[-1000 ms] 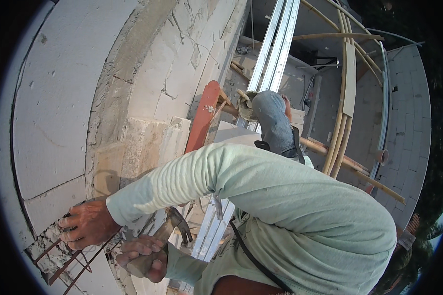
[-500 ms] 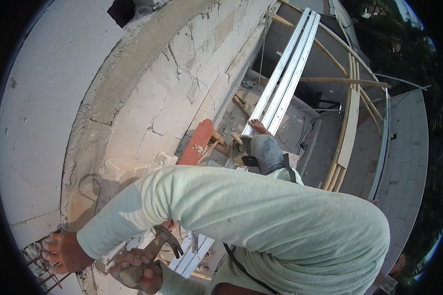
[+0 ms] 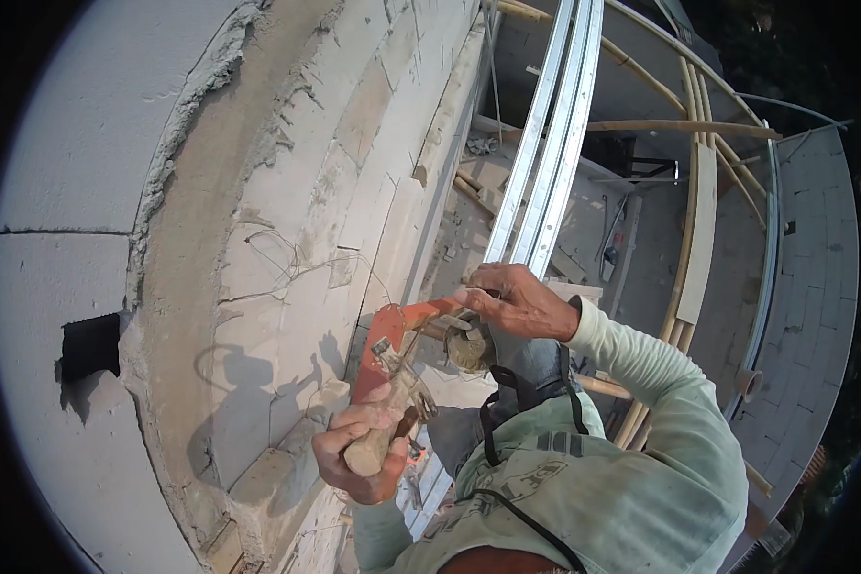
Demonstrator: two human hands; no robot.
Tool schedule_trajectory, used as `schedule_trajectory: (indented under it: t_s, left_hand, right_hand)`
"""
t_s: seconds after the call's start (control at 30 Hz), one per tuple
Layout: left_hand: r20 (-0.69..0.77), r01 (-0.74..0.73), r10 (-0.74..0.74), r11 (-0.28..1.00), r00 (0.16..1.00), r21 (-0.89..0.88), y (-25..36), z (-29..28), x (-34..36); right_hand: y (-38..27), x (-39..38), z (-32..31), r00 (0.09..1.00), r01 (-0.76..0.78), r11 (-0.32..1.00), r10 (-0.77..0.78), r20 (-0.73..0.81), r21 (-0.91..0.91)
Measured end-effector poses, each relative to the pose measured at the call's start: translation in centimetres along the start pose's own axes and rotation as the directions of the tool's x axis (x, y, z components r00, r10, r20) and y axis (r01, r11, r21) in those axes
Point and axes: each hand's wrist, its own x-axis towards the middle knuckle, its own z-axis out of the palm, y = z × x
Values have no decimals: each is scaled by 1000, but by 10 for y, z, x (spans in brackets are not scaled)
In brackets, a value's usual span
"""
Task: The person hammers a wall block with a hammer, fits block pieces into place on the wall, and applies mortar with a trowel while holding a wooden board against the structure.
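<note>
My left hand (image 3: pixel 359 464), low in the middle, grips a wooden-handled claw hammer (image 3: pixel 402 411), its head pointing away from me. My right hand (image 3: pixel 521 301) is farther forward, fingers curled at the far end of a red-painted board (image 3: pixel 373 368); what they hold, if anything, I cannot make out. A mortar-crusted container (image 3: pixel 467 352) sits just below that hand, beside my grey-clad leg.
Pale block wall (image 3: pixel 67 172) fills the left, with a rough mortar strip (image 3: pixel 187 182) and dark opening (image 3: pixel 88 354). Metal channels (image 3: pixel 545 153) run away from me. Bamboo poles (image 3: pixel 689 220) and a further block wall (image 3: pixel 808 287) are right; a floor lies below.
My right hand has left the rebar at the wall on the left and moved up and right to the red board. My left hand, still holding the hammer, has moved up and right.
</note>
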Motion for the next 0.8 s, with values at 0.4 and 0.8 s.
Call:
schedule_trajectory:
  t_s: [0.4, 0.8]
  left_hand:
    - [520, -247, 97, 942, 849, 228, -161, 190, 99]
    - [43, -3, -68, 502, 997, 865, -180, 54, 234]
  right_hand:
    - [116, 61, -45, 900, -325, -433, 130, 415, 841]
    - [277, 72, -199, 551, -468, 209, 829, 99, 859]
